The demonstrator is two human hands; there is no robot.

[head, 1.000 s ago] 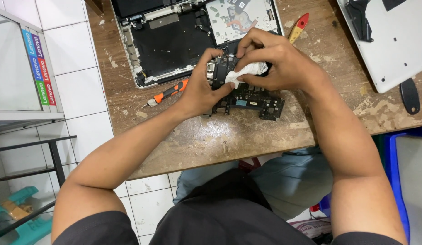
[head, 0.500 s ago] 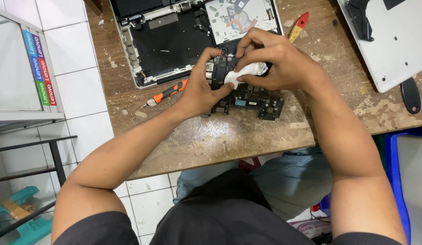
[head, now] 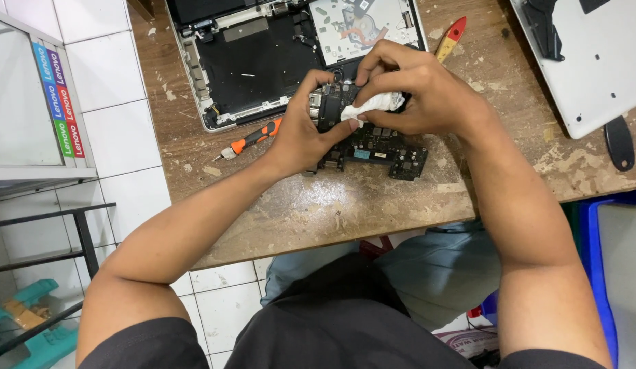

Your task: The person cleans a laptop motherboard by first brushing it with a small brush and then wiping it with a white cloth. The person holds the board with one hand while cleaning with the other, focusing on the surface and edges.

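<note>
A dark laptop circuit board [head: 372, 147] lies on the worn wooden table [head: 332, 205], its upper left part gripped by my left hand [head: 306, 130]. My right hand [head: 417, 92] is closed on a crumpled white tissue [head: 372, 104] and presses it against the top of the board. Just behind the board sits an opened laptop base [head: 263, 55] with its dark inner tray and a silver plate exposed.
An orange-handled screwdriver [head: 253, 139] lies left of my left hand. A red and yellow tool [head: 449, 37] rests behind my right hand. A silver laptop cover [head: 591, 61] and a black strip [head: 618, 142] lie at the right. Tiled wall and a black rack stand to the left.
Both hands stay on the board; the right hand with the tissue has shifted only slightly over the board's top.
</note>
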